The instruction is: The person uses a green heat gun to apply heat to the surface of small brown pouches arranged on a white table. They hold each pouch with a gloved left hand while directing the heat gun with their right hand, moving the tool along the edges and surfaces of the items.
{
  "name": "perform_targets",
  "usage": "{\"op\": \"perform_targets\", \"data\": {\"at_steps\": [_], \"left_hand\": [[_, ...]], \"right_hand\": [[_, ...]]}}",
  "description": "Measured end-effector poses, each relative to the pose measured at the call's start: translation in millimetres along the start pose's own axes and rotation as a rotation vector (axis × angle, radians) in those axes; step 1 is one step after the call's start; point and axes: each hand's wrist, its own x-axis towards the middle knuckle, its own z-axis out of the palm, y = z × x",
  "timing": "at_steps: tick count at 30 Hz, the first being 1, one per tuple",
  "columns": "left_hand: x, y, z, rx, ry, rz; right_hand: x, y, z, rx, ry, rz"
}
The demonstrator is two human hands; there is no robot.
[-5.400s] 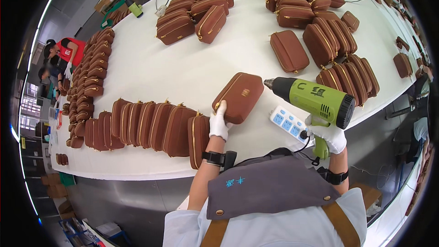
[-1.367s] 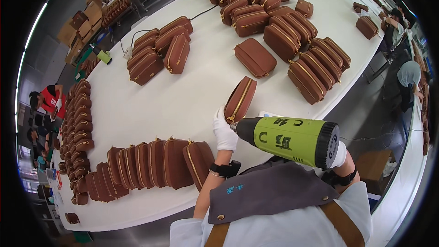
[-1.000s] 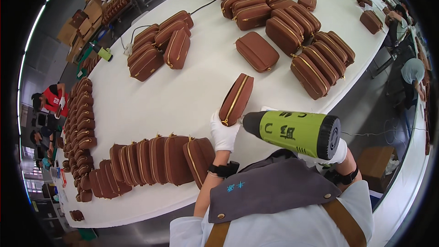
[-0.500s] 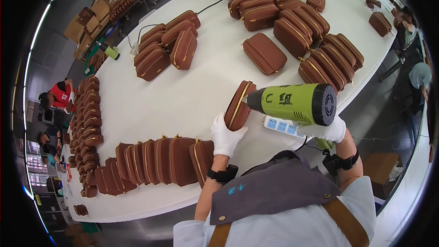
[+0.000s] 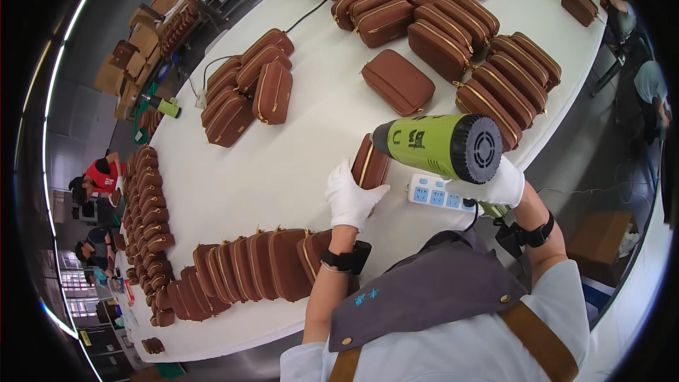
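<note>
A small brown zippered case (image 5: 371,170) stands on the white-covered table, its gold zipper facing up. My white-gloved left hand (image 5: 353,196) grips its near end, fingers along one side and thumb toward the other. In my gloved right hand (image 5: 501,182) is a green heat gun (image 5: 431,145) with a black nozzle, pointing left. The nozzle overlaps the case's far end in this view; whether they touch I cannot tell. The gun's body hides most of my right fingers. Just beyond lies another brown case (image 5: 398,83) on its flat side.
A white power strip (image 5: 437,192) sits beside the gun. Brown cases (image 5: 247,262) stand in a row along the near edge, with more groups (image 5: 453,35) at the back and left. Another heat gun (image 5: 163,105) rests at the far left edge. Other people (image 5: 102,178) work around the table.
The view has shifted slightly. The held case has turned more upright in the picture, and the gun's nozzle now covers its far end. Both hands keep their hold.
</note>
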Motion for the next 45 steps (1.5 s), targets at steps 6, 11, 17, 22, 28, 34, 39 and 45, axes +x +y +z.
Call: {"op": "perform_targets", "data": {"at_steps": [6,11,17,22,28,34,39,45], "left_hand": [[3,-7,7,-0.028,0.018,-0.005],[1,-10,13,-0.163,0.045,-0.089],[16,-10,19,-0.255,-0.009,-0.048],[27,7,11,0.017,-0.081,-0.038],[32,17,17,0.133,-0.138,-0.02],[37,16,22,0.012,-0.169,-0.11],[36,-41,62,-0.215,-0.07,-0.014],[11,25,23,-0.084,-0.007,-0.111]], "right_hand": [[-6,18,3,-0.004,-0.114,-0.307],[4,5,-4,0.047,0.11,-0.079],[-4,-6,-8,0.135,-0.067,-0.221],[22,38,-2,-0.01,0.103,-0.407],[14,43,8,-0.046,0.088,-0.332],[12,35,-4,-0.07,0.122,-0.251],[9,43,11,0.007,-0.015,-0.351],[-5,24,-14,0.046,0.19,-0.325]]}}
